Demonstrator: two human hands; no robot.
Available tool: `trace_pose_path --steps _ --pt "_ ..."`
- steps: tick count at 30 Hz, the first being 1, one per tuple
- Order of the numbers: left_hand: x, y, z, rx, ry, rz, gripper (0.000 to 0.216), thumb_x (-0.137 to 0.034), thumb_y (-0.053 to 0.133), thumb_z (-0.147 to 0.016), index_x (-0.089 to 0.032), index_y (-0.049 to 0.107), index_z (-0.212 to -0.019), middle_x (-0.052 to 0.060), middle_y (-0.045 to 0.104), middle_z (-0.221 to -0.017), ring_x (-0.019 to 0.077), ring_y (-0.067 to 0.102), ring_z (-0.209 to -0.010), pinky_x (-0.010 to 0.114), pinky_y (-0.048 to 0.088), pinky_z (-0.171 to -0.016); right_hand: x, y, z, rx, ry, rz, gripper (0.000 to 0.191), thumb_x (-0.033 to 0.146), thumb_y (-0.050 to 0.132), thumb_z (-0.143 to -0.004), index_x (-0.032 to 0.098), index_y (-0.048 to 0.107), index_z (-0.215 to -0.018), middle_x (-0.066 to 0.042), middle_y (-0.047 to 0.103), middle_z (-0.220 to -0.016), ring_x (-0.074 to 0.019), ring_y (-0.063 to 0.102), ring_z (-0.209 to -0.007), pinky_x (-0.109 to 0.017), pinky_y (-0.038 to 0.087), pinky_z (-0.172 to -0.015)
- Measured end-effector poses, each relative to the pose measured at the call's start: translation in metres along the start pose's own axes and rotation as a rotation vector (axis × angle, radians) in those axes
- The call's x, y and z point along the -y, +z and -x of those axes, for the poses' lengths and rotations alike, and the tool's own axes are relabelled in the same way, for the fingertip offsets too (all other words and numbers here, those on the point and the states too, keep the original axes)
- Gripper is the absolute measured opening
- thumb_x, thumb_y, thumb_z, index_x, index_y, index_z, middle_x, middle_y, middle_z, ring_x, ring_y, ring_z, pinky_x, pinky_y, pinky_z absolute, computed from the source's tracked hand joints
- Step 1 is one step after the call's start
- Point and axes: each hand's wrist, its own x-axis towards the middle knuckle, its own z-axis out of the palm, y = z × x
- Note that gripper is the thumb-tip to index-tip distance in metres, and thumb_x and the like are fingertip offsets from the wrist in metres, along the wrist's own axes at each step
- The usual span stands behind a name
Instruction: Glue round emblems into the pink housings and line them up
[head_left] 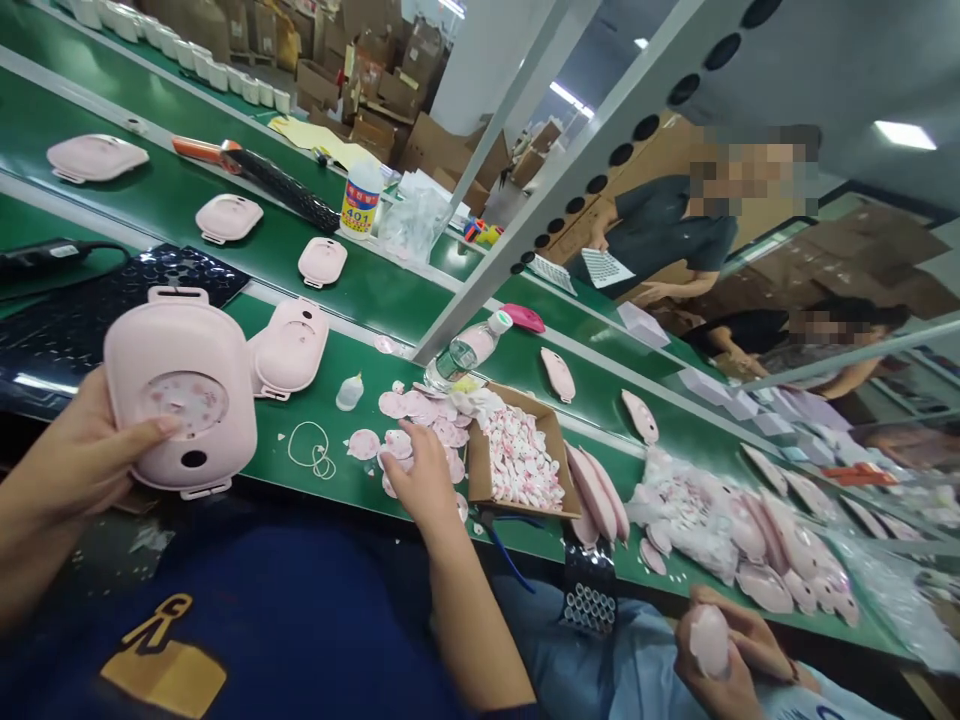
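My left hand (112,450) grips a pale pink plastic shell (225,350), rounded and with a slotted tab at each end. The thumb presses on a round flower-patterned disc set into the shell, above a black oval spot. Over loose pink printed discs (364,444) on the bench hovers my right hand (424,475), its thumb and fingers apart. Another pink shell (296,350) lies just behind the held one. A small clear dropper bottle (349,392) and a white loop of cord (306,462) are between my hands.
A cardboard box (566,475) of small pink and white pieces stands right of my right hand, near a clear water bottle (469,350). On the green conveyor (420,285) are pink shells and a glue bottle (361,200). A neighbour's hands (720,650) hold a pink piece.
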Motion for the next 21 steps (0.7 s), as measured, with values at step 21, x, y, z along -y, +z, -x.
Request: trace_pose_path --steps 21 --pt "0.048 0.033 0.028 0.314 0.391 -0.240 0.077 -0.026 0.068 -0.086 -0.019 0.032 -0.154 0.019 0.054 -0.148 0.0342 0.061 -0.128 0.049 0.048 -0.110 0.065 -0.030 0.080 -0.171 -0.619 -0.057 0.048 0.032 0.060 -0.089 0.019 0.056 -0.136 -0.008 0.072 -0.099 -0.0214 0.070 -0.079 -0.031 0.058 -0.067"
